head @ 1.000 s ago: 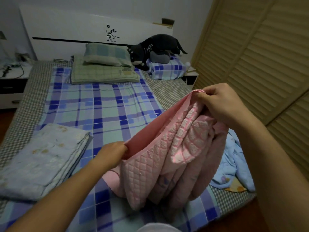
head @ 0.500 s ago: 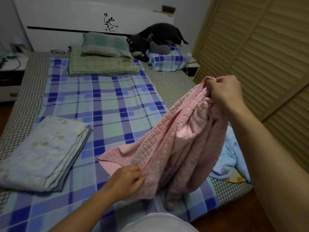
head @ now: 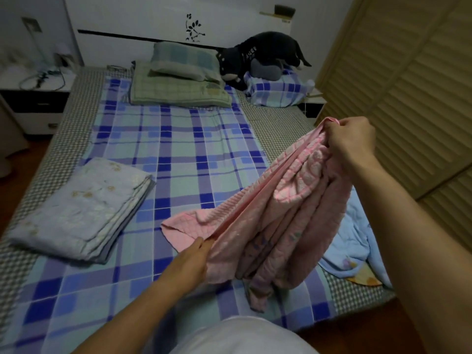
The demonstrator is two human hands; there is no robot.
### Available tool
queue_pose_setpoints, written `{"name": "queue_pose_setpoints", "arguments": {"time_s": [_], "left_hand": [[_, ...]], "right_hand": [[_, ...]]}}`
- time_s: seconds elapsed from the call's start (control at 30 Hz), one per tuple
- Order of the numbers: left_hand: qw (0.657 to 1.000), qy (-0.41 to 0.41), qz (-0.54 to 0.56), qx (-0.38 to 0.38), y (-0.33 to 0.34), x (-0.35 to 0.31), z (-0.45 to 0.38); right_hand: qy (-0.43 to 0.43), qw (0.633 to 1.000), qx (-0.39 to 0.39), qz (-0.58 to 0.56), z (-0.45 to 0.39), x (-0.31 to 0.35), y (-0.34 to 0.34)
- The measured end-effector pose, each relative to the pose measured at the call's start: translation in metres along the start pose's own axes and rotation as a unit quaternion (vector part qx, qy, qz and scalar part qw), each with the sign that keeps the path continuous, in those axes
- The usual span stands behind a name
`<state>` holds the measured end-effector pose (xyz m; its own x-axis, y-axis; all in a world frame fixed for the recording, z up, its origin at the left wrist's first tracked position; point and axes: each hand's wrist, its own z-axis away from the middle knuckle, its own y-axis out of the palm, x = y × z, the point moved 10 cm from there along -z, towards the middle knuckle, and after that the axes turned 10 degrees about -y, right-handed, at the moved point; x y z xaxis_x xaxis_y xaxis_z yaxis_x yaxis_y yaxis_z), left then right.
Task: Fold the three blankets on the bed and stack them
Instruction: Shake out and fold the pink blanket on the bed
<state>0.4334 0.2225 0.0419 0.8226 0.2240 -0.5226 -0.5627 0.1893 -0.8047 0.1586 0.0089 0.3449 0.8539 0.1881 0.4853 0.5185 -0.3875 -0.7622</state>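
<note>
Vs. half a sec ago, the pink blanket (head: 275, 213) is stretched a bit longer and lower between the hands; its loose corner is now laid further out on the bed (head: 178, 139). The right hand (head: 351, 143) is held up high at the right w/ fingers curled round a bunched top edge. The left hand (head: 194, 261) is kept low, near the mattress, edge pinched, probably thumb over fingers (partly hidden by cloth). A folded pale blanket (head: 79, 210) is seen at left; a light-blue blanket (head: 355, 241) is left crumpled at the right edge.
</note>
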Motion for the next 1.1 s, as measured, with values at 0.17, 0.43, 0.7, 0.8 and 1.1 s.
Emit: {"name": "queue_pose_setpoints", "arguments": {"time_s": [0.17,0.43,0.7,0.8,1.1], "left_hand": [[0.965,0.032,-0.240,-0.098,-0.032,0.014,-0.007],[0.956,0.002,-0.238,-0.172,-0.002,-0.002,0.057],[0.922,-0.091,-0.054,-0.373,-0.059,0.002,0.146],[0.877,-0.150,-0.004,-0.457,-0.079,0.009,0.198],[0.954,-0.219,-0.046,-0.200,0.062,0.114,0.257]], "right_hand": [[-0.035,0.999,0.014,-0.009,0.011,-0.016,-0.011],[-0.055,0.998,0.018,0.022,0.031,-0.081,-0.046],[-0.046,0.997,0.021,0.058,0.055,-0.131,-0.038],[-0.156,0.980,0.084,0.086,0.085,-0.139,-0.014],[-0.347,0.756,0.468,0.299,0.256,-0.242,0.097]]}}
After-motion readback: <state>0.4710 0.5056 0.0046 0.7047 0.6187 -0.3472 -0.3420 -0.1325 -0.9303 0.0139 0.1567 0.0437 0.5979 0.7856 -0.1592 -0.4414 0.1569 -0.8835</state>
